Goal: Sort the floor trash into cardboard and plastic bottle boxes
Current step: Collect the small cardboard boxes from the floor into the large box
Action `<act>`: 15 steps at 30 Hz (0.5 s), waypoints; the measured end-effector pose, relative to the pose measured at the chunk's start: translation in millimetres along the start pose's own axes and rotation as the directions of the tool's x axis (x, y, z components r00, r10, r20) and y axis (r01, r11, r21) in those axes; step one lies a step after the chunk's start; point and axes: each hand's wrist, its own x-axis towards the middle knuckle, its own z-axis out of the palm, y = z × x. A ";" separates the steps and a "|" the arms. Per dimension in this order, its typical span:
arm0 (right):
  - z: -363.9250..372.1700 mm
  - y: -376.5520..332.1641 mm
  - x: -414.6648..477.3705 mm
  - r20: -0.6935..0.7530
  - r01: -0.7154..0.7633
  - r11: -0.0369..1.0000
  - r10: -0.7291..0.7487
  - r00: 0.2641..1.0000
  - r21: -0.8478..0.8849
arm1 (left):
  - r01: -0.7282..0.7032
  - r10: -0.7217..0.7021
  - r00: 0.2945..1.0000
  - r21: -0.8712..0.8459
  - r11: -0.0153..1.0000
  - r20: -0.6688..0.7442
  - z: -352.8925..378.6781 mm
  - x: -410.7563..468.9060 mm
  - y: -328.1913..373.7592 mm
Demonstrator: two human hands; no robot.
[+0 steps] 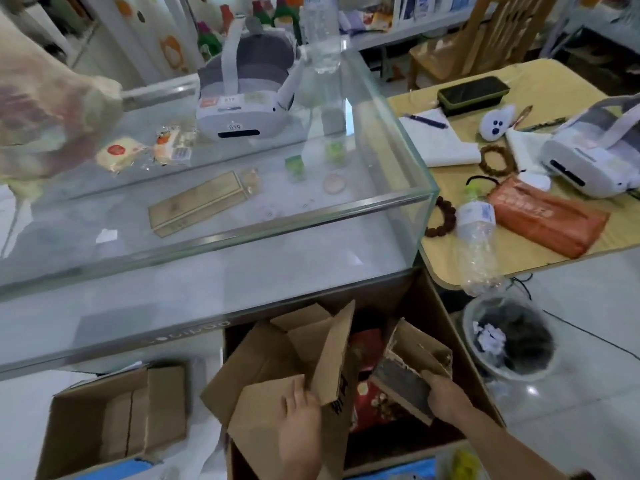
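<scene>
My left hand [299,424] grips a folded piece of brown cardboard [294,362] that stands upright inside a large open cardboard box [460,348] on the floor. My right hand [445,396] holds a smaller torn cardboard piece [412,367] with a dark inner face, over the same box. A red packet [369,400] lies at the bottom between the two pieces. A second open cardboard box [114,420] stands to the left with flattened cardboard in it. A crushed clear plastic bottle [476,240] lies on the yellow table [519,258], overhanging its edge.
A glass display counter [242,237] runs right behind the boxes, with a white headset [246,95] on top. The table at right carries another headset [588,150], an orange pouch [547,216], beads and papers. A lined waste bin [509,337] stands right of the large box.
</scene>
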 end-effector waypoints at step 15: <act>-2.3 -29.8 30.2 -0.016 -0.127 0.918 0.143 0.990 0.375 | 0.011 -0.011 0.999 0.006 1.000 0.037 -2.6 15.2 25.7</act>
